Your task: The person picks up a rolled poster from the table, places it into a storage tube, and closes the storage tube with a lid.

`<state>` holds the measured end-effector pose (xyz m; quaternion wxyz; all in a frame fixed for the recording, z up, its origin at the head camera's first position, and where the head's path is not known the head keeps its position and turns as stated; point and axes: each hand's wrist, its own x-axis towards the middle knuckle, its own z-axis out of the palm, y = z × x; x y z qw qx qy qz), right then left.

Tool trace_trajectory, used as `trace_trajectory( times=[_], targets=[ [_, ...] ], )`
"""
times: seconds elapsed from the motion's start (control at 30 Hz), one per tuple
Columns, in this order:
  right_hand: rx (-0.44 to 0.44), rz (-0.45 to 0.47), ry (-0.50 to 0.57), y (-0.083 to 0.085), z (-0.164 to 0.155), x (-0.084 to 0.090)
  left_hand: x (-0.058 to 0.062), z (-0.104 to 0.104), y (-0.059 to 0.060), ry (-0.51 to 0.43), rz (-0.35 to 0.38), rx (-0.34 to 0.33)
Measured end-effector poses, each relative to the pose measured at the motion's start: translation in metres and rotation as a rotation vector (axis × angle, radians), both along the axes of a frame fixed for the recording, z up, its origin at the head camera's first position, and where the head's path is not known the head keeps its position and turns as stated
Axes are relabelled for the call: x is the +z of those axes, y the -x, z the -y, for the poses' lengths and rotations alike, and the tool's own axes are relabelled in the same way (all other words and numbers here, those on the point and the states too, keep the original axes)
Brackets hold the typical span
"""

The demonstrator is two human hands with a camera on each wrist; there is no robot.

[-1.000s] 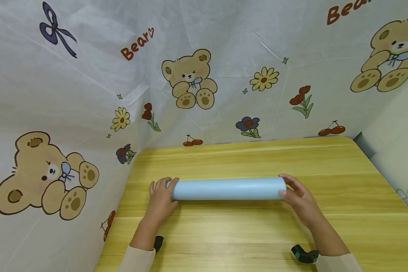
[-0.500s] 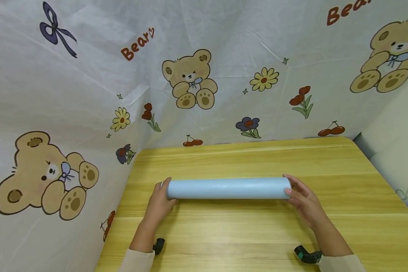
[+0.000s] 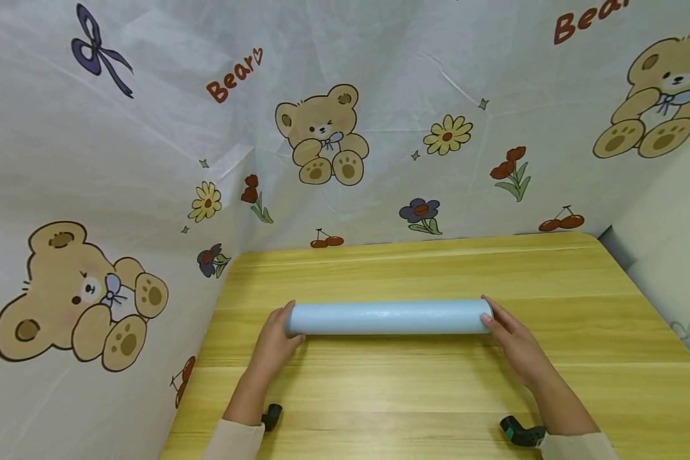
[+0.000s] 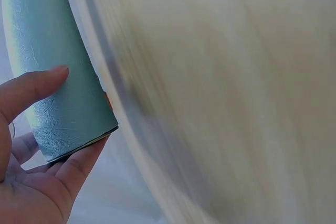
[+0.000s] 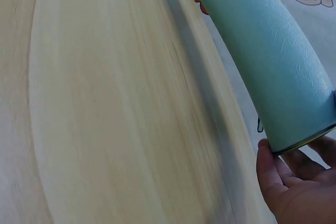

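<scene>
A light blue roll (image 3: 388, 318) with a finely wrinkled surface lies crosswise over the table, one hand at each end. At its left end, my left hand (image 3: 270, 351) grips it, thumb on the near side and fingers at the far rim. My right hand (image 3: 517, 348) holds the other end between thumb and fingers. In the left wrist view, the thumb presses on the roll's side (image 4: 79, 108) and other fingers sit at its end edge. The right wrist view shows fingertips right at the roll's thin dark rim (image 5: 302, 145).
The wood-grain table (image 3: 379, 396) has rounded far corners. Behind and to the left hangs a pale cloth (image 3: 379, 64) printed with bears and flowers. Black wrist devices (image 3: 272, 417) show by both sleeves. A pale surface (image 3: 673, 255) stands beyond the table's right edge.
The roll's right end and my right hand have shifted slightly right. My left hand's fingers, earlier spread over the left end, have drawn together around its rim.
</scene>
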<state>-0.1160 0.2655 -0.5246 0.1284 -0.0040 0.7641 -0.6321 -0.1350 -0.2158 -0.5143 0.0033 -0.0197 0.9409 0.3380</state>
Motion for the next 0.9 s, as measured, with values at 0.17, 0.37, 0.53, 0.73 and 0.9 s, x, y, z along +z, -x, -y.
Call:
trace_trajectory(
  times=[0.17, 0.37, 0.53, 0.73, 0.9],
  targets=[
    [0.013, 0.031, -0.03, 0.0, 0.004, 0.0, -0.003, -0.002, 0.001, -0.02, 0.026, 0.002],
    [-0.009, 0.057, -0.1, 0.0, 0.009, -0.003, -0.004, -0.005, 0.002, -0.077, 0.065, -0.018],
    [-0.014, 0.071, -0.128, 0.001, 0.012, -0.005, -0.005, -0.005, 0.002, -0.091, 0.09, -0.028],
    [-0.012, 0.075, -0.145, 0.002, 0.01, -0.006, -0.005, -0.004, 0.002, -0.095, 0.099, -0.035],
    [-0.006, 0.084, -0.137, 0.005, 0.007, -0.006, -0.005, -0.003, 0.003, -0.086, 0.098, -0.043]
  ],
)
